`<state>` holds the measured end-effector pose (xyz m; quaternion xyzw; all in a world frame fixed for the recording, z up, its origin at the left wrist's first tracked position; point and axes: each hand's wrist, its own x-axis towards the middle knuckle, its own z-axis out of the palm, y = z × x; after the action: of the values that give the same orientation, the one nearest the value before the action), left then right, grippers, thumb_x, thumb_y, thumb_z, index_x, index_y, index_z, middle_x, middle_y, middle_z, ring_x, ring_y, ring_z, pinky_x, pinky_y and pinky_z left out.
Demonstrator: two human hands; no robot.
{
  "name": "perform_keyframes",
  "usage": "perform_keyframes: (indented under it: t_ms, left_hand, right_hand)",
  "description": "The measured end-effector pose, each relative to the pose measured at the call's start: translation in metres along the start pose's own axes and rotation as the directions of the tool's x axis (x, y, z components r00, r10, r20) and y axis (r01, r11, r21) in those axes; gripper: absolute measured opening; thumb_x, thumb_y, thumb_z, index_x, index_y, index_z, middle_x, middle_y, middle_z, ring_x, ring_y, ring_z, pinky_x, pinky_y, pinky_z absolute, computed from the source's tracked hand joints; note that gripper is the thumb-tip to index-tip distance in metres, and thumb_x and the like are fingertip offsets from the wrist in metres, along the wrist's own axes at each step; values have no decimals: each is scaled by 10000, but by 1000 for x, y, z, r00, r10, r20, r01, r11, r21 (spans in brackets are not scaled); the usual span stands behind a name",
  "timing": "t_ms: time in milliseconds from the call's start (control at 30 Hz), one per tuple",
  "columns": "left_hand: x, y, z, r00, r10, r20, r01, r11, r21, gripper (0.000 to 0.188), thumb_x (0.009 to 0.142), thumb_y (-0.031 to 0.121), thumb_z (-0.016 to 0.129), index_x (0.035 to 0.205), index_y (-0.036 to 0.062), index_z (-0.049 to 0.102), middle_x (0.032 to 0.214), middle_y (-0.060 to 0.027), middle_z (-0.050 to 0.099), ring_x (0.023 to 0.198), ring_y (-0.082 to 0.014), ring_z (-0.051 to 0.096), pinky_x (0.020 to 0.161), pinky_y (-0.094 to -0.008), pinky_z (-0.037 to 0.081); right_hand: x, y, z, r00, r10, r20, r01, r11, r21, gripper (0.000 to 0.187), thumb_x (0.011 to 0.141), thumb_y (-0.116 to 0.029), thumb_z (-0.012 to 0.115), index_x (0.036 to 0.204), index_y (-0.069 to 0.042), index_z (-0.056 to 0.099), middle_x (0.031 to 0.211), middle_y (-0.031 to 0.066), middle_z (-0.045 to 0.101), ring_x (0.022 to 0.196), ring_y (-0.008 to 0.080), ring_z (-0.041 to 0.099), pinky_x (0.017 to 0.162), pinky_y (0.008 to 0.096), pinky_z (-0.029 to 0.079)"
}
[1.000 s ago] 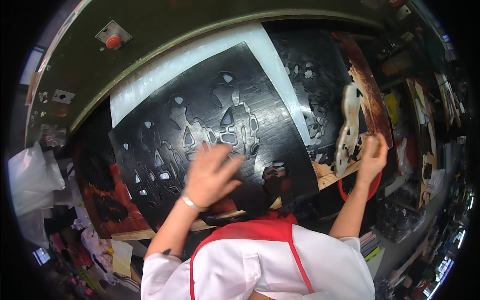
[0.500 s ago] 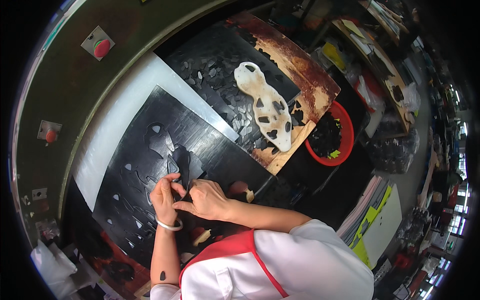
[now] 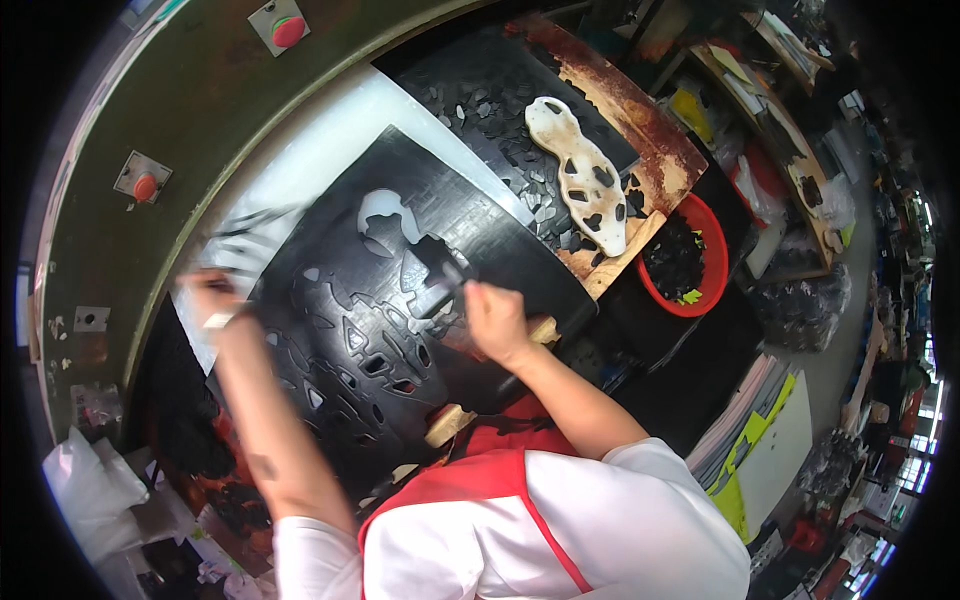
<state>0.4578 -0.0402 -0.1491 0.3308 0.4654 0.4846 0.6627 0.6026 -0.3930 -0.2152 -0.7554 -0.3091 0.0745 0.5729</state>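
A large black sheet (image 3: 480,240) with many cut-out shapes lies in front of me. My right hand (image 3: 497,322) is a closed fist over its near right part, beside a loose, blurred dark strip; what the fingers hold is hidden. My left hand (image 3: 212,297), smeared by motion, is stretched out past the sheet's left edge, over a white board (image 3: 330,120). Dark blurred streaks (image 3: 262,230) show on the board just beyond that hand. Pale and reddish patches show through the cut holes. A white bangle (image 3: 222,319) is on my left wrist.
Behind the sheet, black cut pieces (image 3: 535,200) lie scattered near a long white template with holes (image 3: 577,175). A red basin (image 3: 722,262) of black scraps stands at the right. Red buttons (image 3: 145,187) sit on the green machine wall. Stacked sheets (image 3: 740,440) lie right of me.
My hands have parted: the left swung far left over the white board, the right moved right. A large opening now shows in the sheet's upper part. The whole view has shifted too.
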Motion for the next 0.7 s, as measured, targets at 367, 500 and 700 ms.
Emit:
perform_keyframes:
  t_ms: [367, 500, 700]
  left_hand:
    - [44, 213, -71, 742, 565, 360, -670, 648, 363, 282, 966, 278, 575, 1085, 29, 633, 931, -21, 632, 769, -74, 580, 668, -190, 464]
    - [-17, 151, -83, 802, 481, 355, -596, 683, 421, 257, 980, 264, 552, 1049, 37, 650, 879, -3, 620, 712, -38, 550, 609, -171, 455]
    - [-42, 131, -72, 895, 343, 286, -412, 880, 234, 272, 983, 201, 542, 1168, 10, 603, 1071, -55, 600, 822, -114, 595, 720, -273, 499]
  right_hand:
    - [52, 56, -183, 858, -513, 24, 311, 481, -820, 193, 859, -202, 633, 878, -14, 670, 830, 121, 668, 818, 296, 633, 913, 422, 446]
    - [28, 37, -222, 797, -494, -348, -130, 422, -897, 417, 819, -133, 682, 505, -80, 412, 482, 56, 471, 454, 271, 491, 567, 411, 411]
    - [0, -27, -130, 986, -21, -166, -32, 949, -313, 225, 797, -103, 724, 672, -18, 557, 639, 121, 583, 533, 274, 558, 513, 346, 448]
